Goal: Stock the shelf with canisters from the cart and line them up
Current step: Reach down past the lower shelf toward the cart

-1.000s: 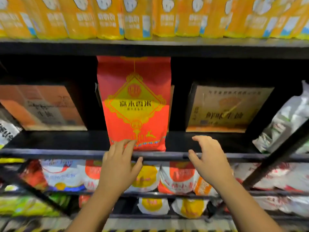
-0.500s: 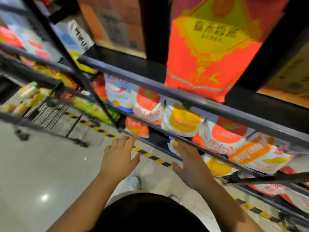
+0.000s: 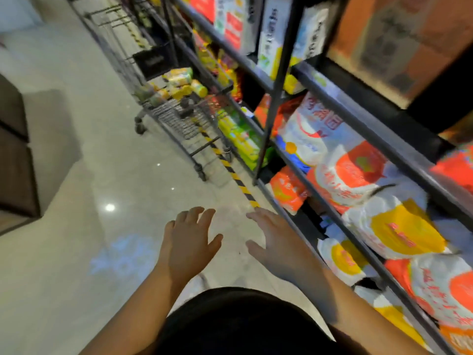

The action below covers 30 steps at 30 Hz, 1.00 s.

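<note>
Both empty: left hand (image 3: 189, 242) and right hand (image 3: 279, 245) hang over the floor, fingers spread, touching nothing. Yellow canisters (image 3: 180, 84) lie tumbled on their sides at the far end of the cart (image 3: 179, 121), well apart from the hands, beside the shelf (image 3: 384, 140). Likely light, stiff, smooth-walled; apt to roll. Best taken round mid-barrel, thumb opposite fingers.

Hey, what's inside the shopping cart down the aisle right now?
Yellow canisters lie heaped in the cart, some on their sides. Blur hides how many there are, and anything beneath the heap is covered.
</note>
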Each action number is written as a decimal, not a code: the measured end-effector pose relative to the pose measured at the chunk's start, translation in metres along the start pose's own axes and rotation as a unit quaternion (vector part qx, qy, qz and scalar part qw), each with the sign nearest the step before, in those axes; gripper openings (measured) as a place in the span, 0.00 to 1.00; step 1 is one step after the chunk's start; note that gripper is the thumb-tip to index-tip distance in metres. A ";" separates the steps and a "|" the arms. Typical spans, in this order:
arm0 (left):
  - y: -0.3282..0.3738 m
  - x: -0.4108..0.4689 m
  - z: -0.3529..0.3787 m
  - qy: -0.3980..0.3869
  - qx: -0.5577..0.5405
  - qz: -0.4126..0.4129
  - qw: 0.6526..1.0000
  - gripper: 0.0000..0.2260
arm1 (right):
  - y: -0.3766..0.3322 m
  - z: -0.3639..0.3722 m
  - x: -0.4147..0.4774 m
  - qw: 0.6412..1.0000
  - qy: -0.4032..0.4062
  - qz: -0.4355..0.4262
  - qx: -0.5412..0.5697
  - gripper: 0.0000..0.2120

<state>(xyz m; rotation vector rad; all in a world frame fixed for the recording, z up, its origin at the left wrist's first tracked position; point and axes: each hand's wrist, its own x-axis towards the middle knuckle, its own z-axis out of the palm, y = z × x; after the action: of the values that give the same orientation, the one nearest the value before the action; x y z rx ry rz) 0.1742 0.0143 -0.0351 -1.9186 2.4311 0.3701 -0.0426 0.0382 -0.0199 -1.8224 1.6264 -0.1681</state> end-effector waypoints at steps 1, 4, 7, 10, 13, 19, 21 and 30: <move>-0.017 -0.002 -0.004 0.002 -0.007 -0.008 1.000 0.25 | -0.014 0.007 0.018 1.000 -0.008 -0.016 -0.012 0.29; -0.075 -0.014 -0.015 0.024 -0.014 -0.025 0.999 0.26 | -0.060 0.033 0.078 0.994 -0.033 -0.058 -0.084 0.30; -0.124 -0.024 -0.022 0.034 -0.029 -0.045 0.998 0.26 | -0.100 0.057 0.134 0.986 -0.067 -0.074 -0.133 0.31; -0.156 -0.026 -0.027 0.045 -0.025 -0.057 0.997 0.26 | -0.128 0.071 0.173 0.981 -0.087 -0.077 -0.157 0.32; -0.177 -0.014 -0.029 0.020 -0.036 -0.081 0.996 0.27 | -0.145 0.073 0.191 0.982 -0.099 -0.070 -0.142 0.32; -0.212 0.062 -0.022 -0.007 -0.044 -0.122 0.992 0.31 | -0.150 0.052 0.200 0.988 -0.063 -0.095 -0.109 0.31; -0.224 0.101 -0.022 -0.013 -0.044 -0.138 0.989 0.31 | -0.145 0.040 0.207 0.988 -0.063 -0.100 -0.104 0.31; -0.272 0.251 -0.061 -0.032 -0.027 -0.190 0.981 0.32 | -0.133 -0.021 0.324 0.986 -0.082 -0.103 -0.100 0.31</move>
<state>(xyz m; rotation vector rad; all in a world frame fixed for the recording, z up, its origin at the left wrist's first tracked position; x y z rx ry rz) 0.3824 -0.2964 -0.0632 -2.2885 1.9707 0.4737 0.1256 -0.2698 -0.0377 -2.0976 1.3803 0.0567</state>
